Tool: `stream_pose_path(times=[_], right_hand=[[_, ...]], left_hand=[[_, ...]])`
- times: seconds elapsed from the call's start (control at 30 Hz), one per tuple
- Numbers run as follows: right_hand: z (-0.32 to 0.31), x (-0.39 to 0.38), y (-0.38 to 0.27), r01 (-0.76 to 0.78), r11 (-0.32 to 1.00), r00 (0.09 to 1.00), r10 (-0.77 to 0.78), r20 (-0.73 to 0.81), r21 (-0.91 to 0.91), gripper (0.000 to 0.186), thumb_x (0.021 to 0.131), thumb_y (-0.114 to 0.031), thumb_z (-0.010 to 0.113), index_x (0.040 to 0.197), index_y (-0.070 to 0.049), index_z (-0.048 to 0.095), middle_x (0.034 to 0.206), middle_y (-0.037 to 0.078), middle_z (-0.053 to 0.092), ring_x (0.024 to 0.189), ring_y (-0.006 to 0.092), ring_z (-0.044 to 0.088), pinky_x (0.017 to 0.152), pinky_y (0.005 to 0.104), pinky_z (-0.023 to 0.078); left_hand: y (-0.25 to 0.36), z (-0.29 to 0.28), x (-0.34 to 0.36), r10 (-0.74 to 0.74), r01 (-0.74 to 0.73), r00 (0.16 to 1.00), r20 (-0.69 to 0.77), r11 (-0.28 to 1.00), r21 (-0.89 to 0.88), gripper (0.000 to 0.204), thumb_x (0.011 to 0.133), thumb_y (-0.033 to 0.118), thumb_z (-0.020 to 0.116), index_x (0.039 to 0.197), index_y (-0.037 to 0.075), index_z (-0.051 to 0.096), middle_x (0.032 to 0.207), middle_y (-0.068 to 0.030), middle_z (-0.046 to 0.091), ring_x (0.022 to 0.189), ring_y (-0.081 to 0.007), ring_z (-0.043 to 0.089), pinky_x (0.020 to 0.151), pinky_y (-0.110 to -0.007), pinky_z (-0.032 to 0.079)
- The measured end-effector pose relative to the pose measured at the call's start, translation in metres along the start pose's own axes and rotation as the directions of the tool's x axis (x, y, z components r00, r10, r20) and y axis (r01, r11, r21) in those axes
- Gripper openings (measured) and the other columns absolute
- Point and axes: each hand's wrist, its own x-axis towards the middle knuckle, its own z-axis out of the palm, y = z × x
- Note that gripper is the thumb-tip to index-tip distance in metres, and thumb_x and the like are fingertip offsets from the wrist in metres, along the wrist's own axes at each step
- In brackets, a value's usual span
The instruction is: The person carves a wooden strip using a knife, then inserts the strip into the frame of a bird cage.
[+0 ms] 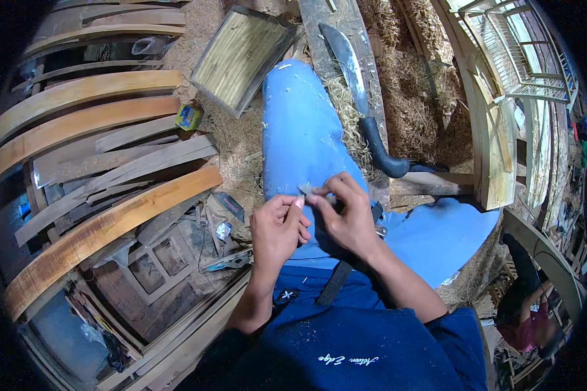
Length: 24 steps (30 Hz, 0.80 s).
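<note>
Above my lap, over the blue trouser leg [300, 124], my hands meet fingertip to fingertip. A small pale grey piece [305, 189] shows between them; its kind is too small to make out. My left hand [277, 228] pinches its near-left side with thumb and forefinger, the other fingers curled. From the other side, my right hand [347, 218] grips it with thumb and forefinger. Beyond the knee, on a worn plank [319, 58], lies a machete [349, 72], its black curved handle [379, 150] pointing toward me. Pale shavings lie alongside its blade.
A wooden tray [241, 62] rests on the sawdust floor ahead. Curved boards [104, 225] and scrap wood fill the left. On the right stand a wooden frame [496, 153] and a slatted cage-like piece [535, 58]. Another person [531, 326] is at the lower right.
</note>
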Motion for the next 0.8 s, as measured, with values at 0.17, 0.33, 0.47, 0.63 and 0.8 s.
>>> stream_pose_path(times=[0.17,0.33,0.47,0.63,0.8], right_hand=[[-0.0024,0.0033,-0.0003,-0.067,0.997,0.998,0.068,0.016,-0.039,0.011,0.085,-0.005,0.075,0.089,0.003,0.069,0.083,0.012,0.059,0.067,0.0199,0.058,0.058,0.0311,0.043],[-0.0014,0.0019,0.0006,0.006,0.999,1.0,-0.007,0.017,0.048,0.011,0.085,-0.004,0.075,0.088,0.003,0.068,0.085,0.014,0.06,0.071,0.0243,0.06,0.061,0.0335,0.045],[-0.0066,0.0008,-0.0058,-0.053,0.998,0.997,0.053,0.058,0.012,0.015,0.087,-0.011,0.075,0.089,0.002,0.067,0.09,0.018,0.062,0.079,0.037,0.065,0.069,0.0435,0.05],[-0.0058,0.0017,-0.0013,-0.018,1.0,0.999,0.019,0.035,-0.016,0.016,0.087,-0.011,0.075,0.089,0.002,0.067,0.09,0.019,0.062,0.079,0.0371,0.065,0.068,0.0429,0.051],[-0.0048,0.0013,-0.0007,-0.025,1.0,0.999,0.025,0.025,0.015,0.015,0.086,-0.011,0.075,0.089,0.002,0.067,0.09,0.019,0.063,0.08,0.0372,0.066,0.067,0.0426,0.051]], left_hand=[[0.004,-0.0011,-0.0005,-0.005,0.004,1.0,0.012,0.999,0.053,0.019,0.101,0.015,0.062,0.1,-0.005,0.064,0.067,-0.0095,0.065,0.047,-0.0116,0.06,0.041,-0.024,0.047],[0.0093,-0.0017,-0.0026,-0.036,0.035,0.999,0.0,0.995,0.093,0.019,0.101,0.014,0.062,0.099,-0.005,0.063,0.068,-0.0092,0.065,0.048,-0.0108,0.06,0.041,-0.024,0.046],[0.0078,0.0005,-0.0022,0.01,-0.01,1.0,0.003,0.991,0.132,0.019,0.101,0.014,0.063,0.097,-0.004,0.063,0.067,-0.0091,0.065,0.047,-0.0103,0.059,0.04,-0.024,0.045],[0.008,0.002,-0.0044,-0.001,0.005,1.0,-0.028,0.993,0.117,0.017,0.1,0.013,0.063,0.096,-0.004,0.064,0.068,-0.0087,0.066,0.049,-0.0104,0.061,0.041,-0.024,0.045],[0.0067,-0.0006,-0.0048,0.011,-0.01,1.0,-0.023,0.998,0.068,0.017,0.1,0.013,0.064,0.096,-0.004,0.065,0.07,-0.0089,0.067,0.051,-0.0101,0.061,0.042,-0.024,0.046]])
